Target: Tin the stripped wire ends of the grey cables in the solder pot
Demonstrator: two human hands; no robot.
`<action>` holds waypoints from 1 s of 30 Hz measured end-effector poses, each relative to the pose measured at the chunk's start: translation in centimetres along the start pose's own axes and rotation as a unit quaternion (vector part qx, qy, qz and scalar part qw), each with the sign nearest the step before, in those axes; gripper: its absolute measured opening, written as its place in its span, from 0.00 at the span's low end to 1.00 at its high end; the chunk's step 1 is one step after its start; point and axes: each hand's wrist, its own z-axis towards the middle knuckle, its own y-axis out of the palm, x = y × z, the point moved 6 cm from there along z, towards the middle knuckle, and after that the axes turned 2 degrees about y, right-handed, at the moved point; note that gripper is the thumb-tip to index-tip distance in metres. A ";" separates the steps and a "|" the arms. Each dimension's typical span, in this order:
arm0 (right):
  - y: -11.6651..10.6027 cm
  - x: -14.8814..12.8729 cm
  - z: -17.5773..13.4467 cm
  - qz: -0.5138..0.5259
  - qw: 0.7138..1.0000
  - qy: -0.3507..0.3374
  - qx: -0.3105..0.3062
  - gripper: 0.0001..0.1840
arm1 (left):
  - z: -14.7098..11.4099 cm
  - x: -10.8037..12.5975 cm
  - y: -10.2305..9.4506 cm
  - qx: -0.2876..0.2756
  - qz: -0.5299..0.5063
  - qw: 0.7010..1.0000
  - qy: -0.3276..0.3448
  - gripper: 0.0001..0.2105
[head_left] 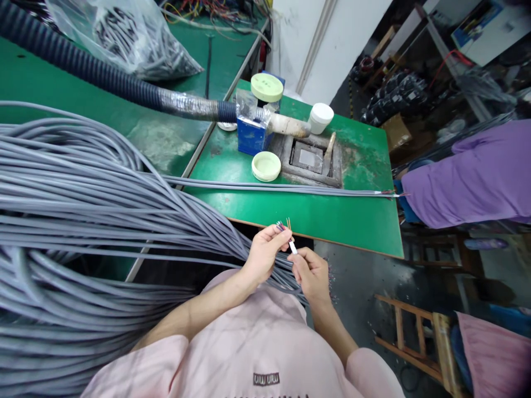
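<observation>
My left hand (265, 251) pinches the thin coloured wires (287, 224) fanning out of a cable end, just in front of the table edge. Bare copper-coloured tips stick up past my fingers. Close beside it, my right hand (312, 272) grips the same cable below its white inner section (293, 247), thumb and fingers closed. Grey cables (232, 229) run from the left toward my lap and pass under both hands. More grey cables (290, 189) lie across the green table (348, 221), their stripped ends near its right edge.
A large heap of grey cables (83, 210) fills the left. On the table stand a solder pot (307, 157), a round pale dish (266, 166), a white tub (321, 118) and a dark corrugated hose (124, 85). A person in purple (468, 171) is at the right, near a wooden stool (415, 337).
</observation>
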 end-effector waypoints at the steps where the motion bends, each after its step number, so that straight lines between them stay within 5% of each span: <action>1: 0.0 0.0 0.0 -0.005 1.000 -0.005 0.000 0.14 | 0.0 0.0 0.0 -0.001 -0.003 1.000 -0.002 0.11; 4: -0.3 -0.7 -0.1 -0.051 0.997 -0.048 0.020 0.11 | 0.1 -0.2 0.0 -0.004 -0.012 1.000 -0.008 0.11; 9: -0.3 -3.0 0.2 -0.212 0.963 -0.165 0.008 0.21 | 0.2 -0.6 -0.2 -0.008 -0.021 1.000 -0.013 0.11; 18: 0.2 -3.6 1.0 -0.258 0.947 -0.190 -0.011 0.23 | 0.1 0.1 -1.0 0.007 0.047 0.996 0.079 0.09; 24: -0.6 -3.7 2.1 -0.175 0.975 -0.138 -0.019 0.20 | -0.4 1.7 -0.4 -0.007 0.067 0.988 0.142 0.12; 30: -0.6 -7.0 7.6 0.054 0.993 -0.067 -0.082 0.20 | 0.3 4.9 -1.4 -0.016 0.151 0.959 0.240 0.17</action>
